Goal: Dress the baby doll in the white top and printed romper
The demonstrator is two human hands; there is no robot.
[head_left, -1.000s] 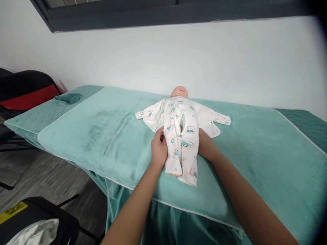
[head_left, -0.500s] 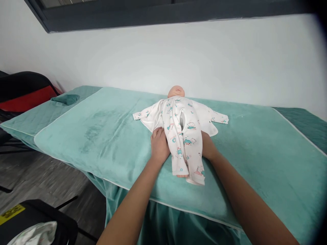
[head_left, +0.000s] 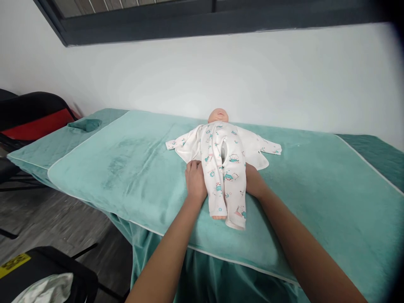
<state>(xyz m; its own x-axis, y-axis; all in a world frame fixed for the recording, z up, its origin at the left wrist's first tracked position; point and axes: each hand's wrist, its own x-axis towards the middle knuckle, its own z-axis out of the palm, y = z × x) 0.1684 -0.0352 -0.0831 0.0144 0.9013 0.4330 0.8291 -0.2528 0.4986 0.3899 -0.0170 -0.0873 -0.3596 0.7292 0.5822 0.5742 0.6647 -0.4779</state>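
Note:
A baby doll (head_left: 218, 115) lies on its back, head toward the wall, in a printed white baby top (head_left: 255, 147) spread open with its sleeves out to both sides. Over its body and legs lie white baby trousers (head_left: 232, 176) with a teal and pink print, and toes show at one cuff. My left hand (head_left: 195, 179) is closed at the trousers' left edge, its fingers curled and partly hidden. At the opposite edge is my right hand (head_left: 254, 181), whose fingers disappear behind the cloth.
A teal padded cover (head_left: 132, 168) spreads over the bed, which stands against a white wall (head_left: 202, 75). To the left is a black and red chair (head_left: 38, 122). A black seat (head_left: 59, 269) with white cloth (head_left: 50, 288) on it stands at lower left.
The trouser legs have shifted slightly left, and both hands remain at their sides. The whole view has tilted up a little.

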